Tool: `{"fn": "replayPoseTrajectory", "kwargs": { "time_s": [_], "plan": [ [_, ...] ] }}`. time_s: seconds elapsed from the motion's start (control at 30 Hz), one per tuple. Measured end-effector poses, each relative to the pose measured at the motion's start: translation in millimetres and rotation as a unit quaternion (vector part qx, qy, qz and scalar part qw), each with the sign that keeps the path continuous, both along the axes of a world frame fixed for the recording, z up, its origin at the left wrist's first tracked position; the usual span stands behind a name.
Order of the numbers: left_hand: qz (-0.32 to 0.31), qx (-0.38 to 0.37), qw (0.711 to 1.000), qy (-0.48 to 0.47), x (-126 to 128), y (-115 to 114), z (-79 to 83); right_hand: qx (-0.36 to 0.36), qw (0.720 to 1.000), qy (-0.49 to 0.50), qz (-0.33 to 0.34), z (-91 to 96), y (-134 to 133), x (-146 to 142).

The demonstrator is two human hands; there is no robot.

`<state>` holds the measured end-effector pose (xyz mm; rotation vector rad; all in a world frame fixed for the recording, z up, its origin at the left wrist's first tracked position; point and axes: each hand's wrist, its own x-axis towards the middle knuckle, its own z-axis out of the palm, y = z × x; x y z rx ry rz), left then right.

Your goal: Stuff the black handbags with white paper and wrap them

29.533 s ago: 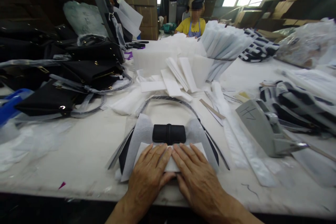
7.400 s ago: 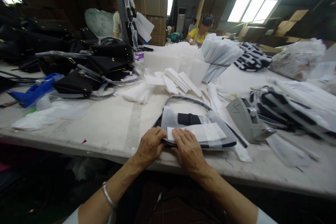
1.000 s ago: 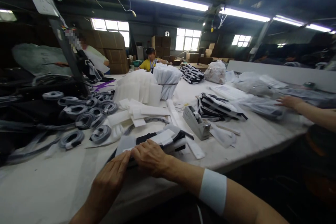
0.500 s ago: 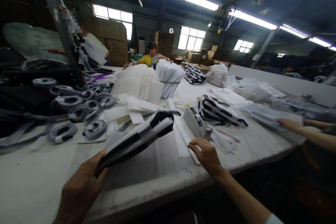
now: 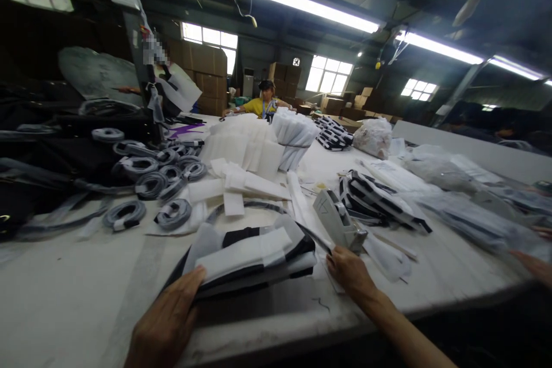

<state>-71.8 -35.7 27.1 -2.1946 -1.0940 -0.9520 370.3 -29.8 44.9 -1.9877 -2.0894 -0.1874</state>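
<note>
My left hand (image 5: 166,319) grips the near left end of a black bag (image 5: 263,276) with white foam sheet (image 5: 245,253) over its upper side. The bag lies tilted just above the table's front part. From its back rises a thin dark strap (image 5: 269,206), curving round to the right. My right hand (image 5: 351,273) is closed in a pinch on that strap's right end. Just behind the right hand stands a pale grey tape dispenser (image 5: 334,218). Loose white foam strips (image 5: 254,181) lie beyond the bag.
Coiled wrapped straps (image 5: 150,184) lie at the left. Stacked foam sheets (image 5: 241,141) stand at mid-table. Wrapped black bags (image 5: 375,201) lie behind the dispenser, with plastic-covered pieces (image 5: 470,213) to the right. A co-worker's hand (image 5: 535,267) shows at the right edge; other people (image 5: 261,104) work across the table.
The bag has turned so its foam-covered side faces up. My right hand, earlier near the foam strip by the dispenser, now holds the strap. The view has swung left.
</note>
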Motion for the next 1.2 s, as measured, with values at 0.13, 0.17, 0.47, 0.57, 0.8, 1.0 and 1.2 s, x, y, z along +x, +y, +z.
{"fn": "replayPoseTrajectory", "kwargs": {
  "time_s": [0.13,0.17,0.47,0.57,0.8,1.0,1.2],
  "plan": [
    [0.009,0.013,1.000,-0.018,3,1,7.4,-0.013,1.000,-0.023,0.009,2.9,5,-2],
    [0.014,0.014,0.999,-0.031,3,2,9.5,-0.015,1.000,-0.024,0.007,4.4,6,-2],
    [0.043,-0.027,0.992,-0.116,-6,3,8.0,-0.007,0.998,0.054,-0.019,39.3,5,2],
    [0.051,-0.030,0.991,-0.123,-4,2,9.1,-0.021,0.994,0.106,0.000,59.4,-5,-15],
    [0.074,-0.024,0.986,-0.148,3,3,21.8,-0.076,0.931,0.239,0.264,60.9,-43,-102],
    [0.086,-0.030,0.983,-0.161,2,3,25.9,-0.049,0.957,0.186,0.218,25.5,-32,-108],
    [0.097,-0.039,0.979,-0.177,3,3,26.2,-0.037,0.993,0.045,0.105,-13.8,17,-127]
  ]
}}
